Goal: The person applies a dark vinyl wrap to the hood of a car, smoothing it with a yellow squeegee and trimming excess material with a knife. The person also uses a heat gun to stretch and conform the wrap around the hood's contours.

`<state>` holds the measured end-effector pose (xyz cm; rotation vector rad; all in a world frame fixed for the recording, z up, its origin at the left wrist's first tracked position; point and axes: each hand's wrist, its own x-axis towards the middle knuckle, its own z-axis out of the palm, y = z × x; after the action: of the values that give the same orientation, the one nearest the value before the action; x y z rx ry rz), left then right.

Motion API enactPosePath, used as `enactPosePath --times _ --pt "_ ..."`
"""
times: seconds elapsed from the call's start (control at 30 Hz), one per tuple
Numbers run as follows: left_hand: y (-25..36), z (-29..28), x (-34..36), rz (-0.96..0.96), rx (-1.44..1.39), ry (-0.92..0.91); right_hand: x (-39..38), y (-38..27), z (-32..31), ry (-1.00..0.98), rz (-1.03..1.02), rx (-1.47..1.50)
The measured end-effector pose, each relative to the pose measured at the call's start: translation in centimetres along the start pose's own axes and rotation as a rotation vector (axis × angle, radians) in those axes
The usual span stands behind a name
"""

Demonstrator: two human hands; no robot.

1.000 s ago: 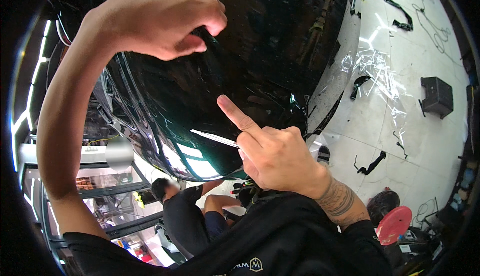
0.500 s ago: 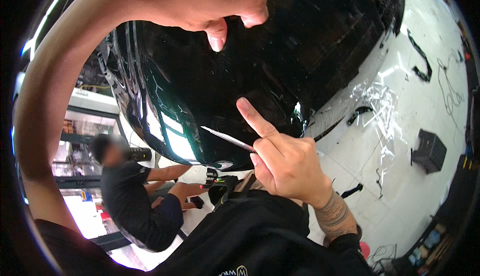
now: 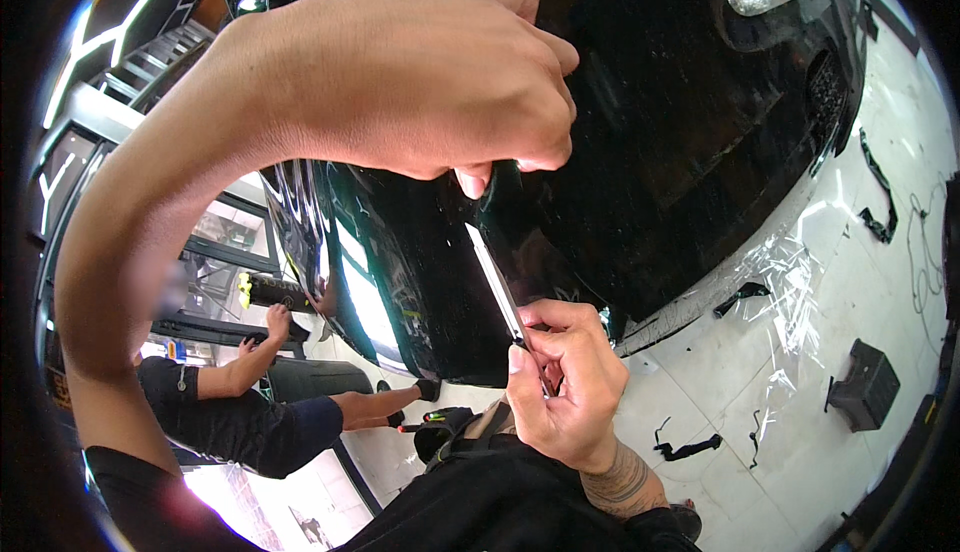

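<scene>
A glossy black car body panel (image 3: 650,182) fills the upper middle of the view, with bright reflections along its curved left side. My left hand (image 3: 470,92) reaches in from the left and bends over the panel. Its fingers are curled closed with the thumb tucked below; what they pinch, if anything, is hidden. In my right hand (image 3: 570,382), fingers and thumb close round a slim snap-off cutter knife (image 3: 495,277). The silver blade points up and slightly left, its tip just under the left thumb, apart from it.
At the left a co-worker in dark clothes (image 3: 245,427) stands beside the car. Shiny clear film scraps (image 3: 790,282) lie on the pale tiled floor, near a black box (image 3: 865,384). Black trim strips (image 3: 878,202) and a thin cable (image 3: 925,262) lie farther right.
My right index finger, stretched out before, has folded onto the cutter knife, whose blade has swung more upright toward my left hand. My left hand sits lower in view, more curled. The co-worker has shifted.
</scene>
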<state>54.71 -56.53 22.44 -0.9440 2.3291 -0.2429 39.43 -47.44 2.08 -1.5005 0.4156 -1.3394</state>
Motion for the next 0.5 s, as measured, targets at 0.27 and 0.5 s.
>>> enactPosePath --times 0.27,0.5 --pt "-0.1 -0.5 0.4 0.002 -0.079 -0.023 0.8 -0.9 0.7 -0.019 0.01 -0.025" --pt "0.9 -0.9 0.5 0.017 -0.082 -0.031 0.0 -2.0 0.7 -0.037 0.048 -0.063"
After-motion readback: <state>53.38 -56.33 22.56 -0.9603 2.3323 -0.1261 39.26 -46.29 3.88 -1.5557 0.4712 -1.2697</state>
